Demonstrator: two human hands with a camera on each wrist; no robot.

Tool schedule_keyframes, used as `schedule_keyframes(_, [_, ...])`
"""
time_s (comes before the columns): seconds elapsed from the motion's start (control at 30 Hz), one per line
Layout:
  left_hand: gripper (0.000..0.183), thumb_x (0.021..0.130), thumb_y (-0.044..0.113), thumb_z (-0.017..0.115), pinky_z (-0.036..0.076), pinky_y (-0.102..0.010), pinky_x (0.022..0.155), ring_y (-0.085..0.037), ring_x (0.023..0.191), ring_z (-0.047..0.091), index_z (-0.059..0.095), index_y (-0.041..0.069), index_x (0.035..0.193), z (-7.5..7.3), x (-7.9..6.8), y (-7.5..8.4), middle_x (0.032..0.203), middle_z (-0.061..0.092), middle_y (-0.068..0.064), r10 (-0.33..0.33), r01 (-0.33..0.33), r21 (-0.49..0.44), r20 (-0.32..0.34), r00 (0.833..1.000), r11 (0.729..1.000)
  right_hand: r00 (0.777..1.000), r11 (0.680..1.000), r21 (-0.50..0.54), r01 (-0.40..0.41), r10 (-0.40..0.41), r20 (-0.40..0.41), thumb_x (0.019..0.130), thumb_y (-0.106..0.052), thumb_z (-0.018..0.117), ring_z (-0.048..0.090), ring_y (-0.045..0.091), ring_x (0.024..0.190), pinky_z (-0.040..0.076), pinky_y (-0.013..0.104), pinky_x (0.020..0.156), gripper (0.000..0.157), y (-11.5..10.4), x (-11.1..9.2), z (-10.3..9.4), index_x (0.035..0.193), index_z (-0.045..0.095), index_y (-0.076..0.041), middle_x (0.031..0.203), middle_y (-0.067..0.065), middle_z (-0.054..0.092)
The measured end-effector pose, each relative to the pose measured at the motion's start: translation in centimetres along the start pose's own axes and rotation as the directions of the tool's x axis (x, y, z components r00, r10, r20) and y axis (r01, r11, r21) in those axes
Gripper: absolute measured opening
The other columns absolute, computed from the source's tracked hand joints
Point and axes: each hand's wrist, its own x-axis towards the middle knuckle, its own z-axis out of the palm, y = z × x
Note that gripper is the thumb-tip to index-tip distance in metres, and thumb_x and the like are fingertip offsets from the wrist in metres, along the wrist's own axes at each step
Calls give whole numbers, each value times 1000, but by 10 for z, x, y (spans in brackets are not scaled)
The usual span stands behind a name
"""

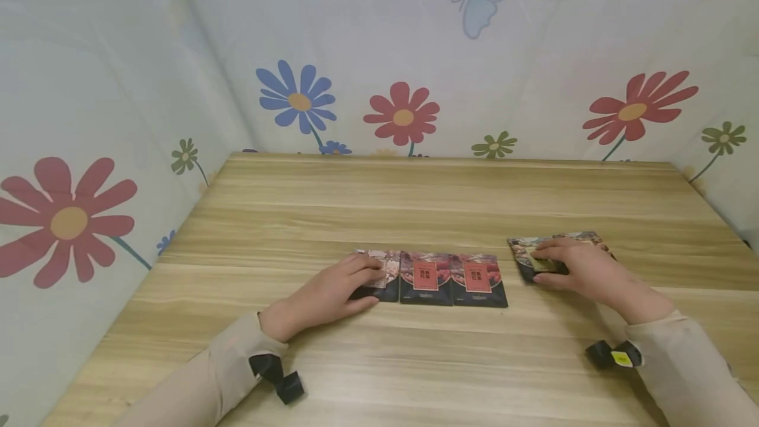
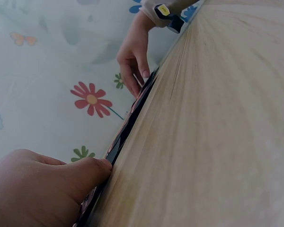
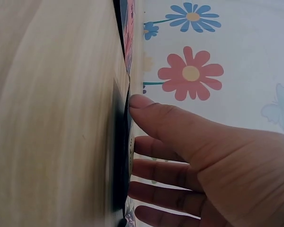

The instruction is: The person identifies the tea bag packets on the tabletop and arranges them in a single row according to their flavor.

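Three dark packets with printed fronts lie in a row on the wooden table. My left hand [image 1: 340, 285] rests on the leftmost packet [image 1: 388, 275], its pale blossom print partly covered by the fingers. Beside it are two packets with red labels, the middle one [image 1: 425, 280] and the right one [image 1: 477, 281]. Farther right, my right hand [image 1: 584, 273] lies over a packet with a yellowish label [image 1: 524, 259], its thumb near the front edge. In the right wrist view the fingers [image 3: 163, 168] reach over this packet, spread and fairly straight. Another printed packet [image 1: 584, 236] shows behind that hand.
The wooden table [image 1: 415, 196] reaches back to a pale curtain [image 1: 356, 31] printed with flowers and a butterfly. More curtain hangs along the left side. A black strap device [image 1: 275, 377] sits on the left wrist, another [image 1: 611, 354] on the right.
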Motion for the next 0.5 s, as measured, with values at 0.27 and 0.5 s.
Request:
schedule_keyframes(0.27, [42,90,33,65,47,-37,107,-22,122,54,62,8,123,-2,1,1,130,58,-8,-5,5,-10,13,1000,1000,1000,1000,-25,4,-3,9,81,-35,73,56,45,116,48,64,88,48,-5,0,0,118,68,-3,123,20,62])
schedule_keyframes(0.5, [43,90,34,65,47,-37,107,-22,122,53,62,8,124,-2,1,1,130,58,-8,-3,3,-10,15,1000,1000,1000,999,-19,29,-29,-2,81,-35,74,60,42,110,53,55,87,46,-6,1,1,114,70,-4,119,19,64])
